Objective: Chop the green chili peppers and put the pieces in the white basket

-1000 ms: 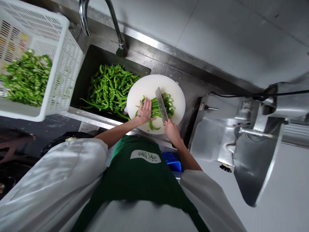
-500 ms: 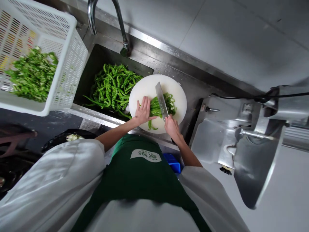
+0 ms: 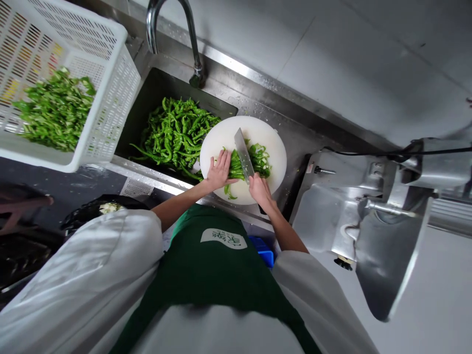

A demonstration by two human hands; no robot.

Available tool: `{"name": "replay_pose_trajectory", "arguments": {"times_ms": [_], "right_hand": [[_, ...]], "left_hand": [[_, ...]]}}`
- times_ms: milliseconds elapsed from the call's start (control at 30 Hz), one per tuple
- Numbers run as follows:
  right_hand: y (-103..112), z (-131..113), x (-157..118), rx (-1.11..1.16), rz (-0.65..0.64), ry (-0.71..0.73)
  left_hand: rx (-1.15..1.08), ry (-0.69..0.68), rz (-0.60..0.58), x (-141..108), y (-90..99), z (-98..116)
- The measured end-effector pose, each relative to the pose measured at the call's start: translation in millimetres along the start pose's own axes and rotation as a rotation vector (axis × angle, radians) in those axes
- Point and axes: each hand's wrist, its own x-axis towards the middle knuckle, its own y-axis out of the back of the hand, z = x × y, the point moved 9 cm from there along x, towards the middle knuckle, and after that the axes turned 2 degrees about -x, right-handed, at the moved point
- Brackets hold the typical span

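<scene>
Green peppers (image 3: 235, 170) on round cutting board (image 3: 218, 135), partly sliced; left hand (image 3: 219, 173) flat over uncut end, fingers straight, thumb out; right hand (image 3: 260, 190) closed round knife (image 3: 244, 156) handle. Peppers look light, crisp, likely slick, best pressed across the bundle, clear of blade; knife stiff, probably weighty, handle only

Right of the right hand's (image 3: 261, 191) grip, bare board (image 3: 278, 157) affords passage, bounded farther out by the machine (image 3: 319, 216). Left, peppers (image 3: 236, 168) and left hand (image 3: 219, 173) obstruct; beyond the knife (image 3: 244, 155), open board precedes the wall (image 3: 313, 73).
</scene>
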Motion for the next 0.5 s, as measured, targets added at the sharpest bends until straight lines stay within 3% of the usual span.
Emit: {"name": "replay_pose_trajectory", "arguments": {"times_ms": [100, 200, 367, 500], "right_hand": [[1, -6, -18, -0.006, -0.006, 0.001], [-12, -18, -21, -0.018, -0.053, 0.005], [-30, -31, 3, 0.001, -0.049, -0.01], [-26, -26, 19, 0.014, -0.004, 0.007]], "left_hand": [[-0.014, 0.017, 0.049, -10, 2.8, -6], [-0.021, -0.004, -0.016, -13, -7.7, -7], [-0.034, 0.001, -0.086, -10, -16.9, -12], [-0.034, 0.031, -0.065, -6, -14.4, -14]]}}
